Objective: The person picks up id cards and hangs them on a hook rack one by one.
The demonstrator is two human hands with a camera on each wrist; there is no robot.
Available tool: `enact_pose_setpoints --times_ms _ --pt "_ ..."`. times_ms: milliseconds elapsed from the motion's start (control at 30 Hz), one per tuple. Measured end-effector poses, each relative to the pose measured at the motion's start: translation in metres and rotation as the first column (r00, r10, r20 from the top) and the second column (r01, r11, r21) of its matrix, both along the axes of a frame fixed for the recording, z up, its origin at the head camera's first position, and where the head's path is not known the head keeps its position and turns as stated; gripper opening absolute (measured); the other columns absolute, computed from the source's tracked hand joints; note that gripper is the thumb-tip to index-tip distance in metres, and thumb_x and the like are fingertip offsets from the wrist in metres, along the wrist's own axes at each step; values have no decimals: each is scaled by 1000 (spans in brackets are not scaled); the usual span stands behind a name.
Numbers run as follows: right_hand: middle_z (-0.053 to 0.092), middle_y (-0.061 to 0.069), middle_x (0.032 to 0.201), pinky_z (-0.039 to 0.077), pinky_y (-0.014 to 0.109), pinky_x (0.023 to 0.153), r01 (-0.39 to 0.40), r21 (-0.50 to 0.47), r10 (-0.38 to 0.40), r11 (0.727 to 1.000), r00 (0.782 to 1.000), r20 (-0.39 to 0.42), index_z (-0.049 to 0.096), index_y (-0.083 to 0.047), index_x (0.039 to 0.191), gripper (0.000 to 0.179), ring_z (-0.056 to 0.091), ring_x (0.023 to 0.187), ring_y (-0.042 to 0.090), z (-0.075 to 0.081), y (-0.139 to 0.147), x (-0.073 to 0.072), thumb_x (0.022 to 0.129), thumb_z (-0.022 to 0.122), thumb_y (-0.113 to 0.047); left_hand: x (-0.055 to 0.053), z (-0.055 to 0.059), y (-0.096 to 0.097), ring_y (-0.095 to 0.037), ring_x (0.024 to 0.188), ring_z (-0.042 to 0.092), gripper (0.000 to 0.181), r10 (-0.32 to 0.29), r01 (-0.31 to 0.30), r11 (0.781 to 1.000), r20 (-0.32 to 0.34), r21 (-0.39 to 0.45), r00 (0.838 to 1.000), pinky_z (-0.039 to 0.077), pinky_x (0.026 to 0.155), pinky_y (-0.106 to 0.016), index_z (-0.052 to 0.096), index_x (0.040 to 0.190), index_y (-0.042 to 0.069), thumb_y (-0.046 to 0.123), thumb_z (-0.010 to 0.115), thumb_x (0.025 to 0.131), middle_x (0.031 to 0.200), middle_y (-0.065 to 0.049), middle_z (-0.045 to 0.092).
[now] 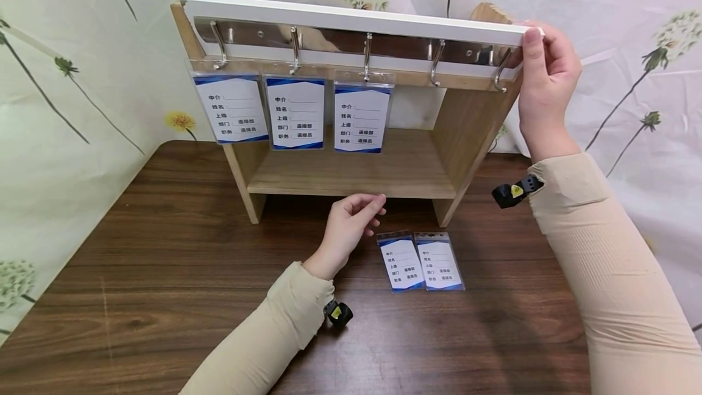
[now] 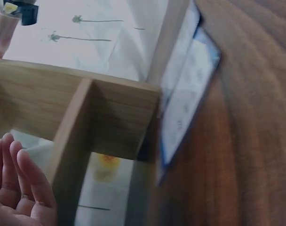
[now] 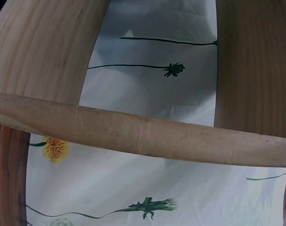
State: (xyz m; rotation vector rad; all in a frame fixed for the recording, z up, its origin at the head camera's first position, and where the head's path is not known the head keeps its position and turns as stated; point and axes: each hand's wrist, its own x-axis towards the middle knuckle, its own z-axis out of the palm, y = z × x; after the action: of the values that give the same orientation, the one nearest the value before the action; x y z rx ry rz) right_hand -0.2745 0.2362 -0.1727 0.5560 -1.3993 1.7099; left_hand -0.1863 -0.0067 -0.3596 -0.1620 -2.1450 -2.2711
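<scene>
My right hand (image 1: pixel 550 75) grips the right end of a white hook rack (image 1: pixel 351 14), thumb on its front and fingers behind. The rack's metal strip carries several hooks; it lies along the top of a wooden shelf (image 1: pixel 351 169). Three clear badge holders hang from the hooks: a left one (image 1: pixel 233 108), a middle one (image 1: pixel 296 113) and a third one (image 1: pixel 362 117). The two hooks at the right are bare. My left hand (image 1: pixel 351 227), its fingers loosely bent and holding nothing, hovers before the shelf's lower edge. Beside it, two more badge holders (image 1: pixel 400 264) lie slightly overlapped.
The dark wooden table (image 1: pixel 137 273) runs under the shelf and both arms. Behind it hangs a pale cloth (image 1: pixel 99 35) printed with dandelions. A black strap device (image 1: pixel 515 192) sits at the right cuff, and a similar device (image 1: pixel 338 314) at the left.
</scene>
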Motion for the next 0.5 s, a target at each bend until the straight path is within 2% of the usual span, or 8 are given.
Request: enact_pose_setpoints --times_ms 267,500 --pt "67 3 80 45 24 71 3 -7 -3 1000 1000 5 74 -4 94 15 52 65 12 0 0 0 95 60 -1 -2 -20 6 -11 67 58 27 -43 47 998 78 -43 996 48 56 -21 71 109 5 27 68 94 103 -23 70" --pt "67 2 79 45 24 70 0 -18 0 1000 1000 5 74 -4 93 16 53 65 12 0 0 -1 95 60 0 -7 -31 6 -15 75 62 34 -47 67 986 134 -150 990 48 55 -21 69 116 5 31 70 93 106 -18 70"
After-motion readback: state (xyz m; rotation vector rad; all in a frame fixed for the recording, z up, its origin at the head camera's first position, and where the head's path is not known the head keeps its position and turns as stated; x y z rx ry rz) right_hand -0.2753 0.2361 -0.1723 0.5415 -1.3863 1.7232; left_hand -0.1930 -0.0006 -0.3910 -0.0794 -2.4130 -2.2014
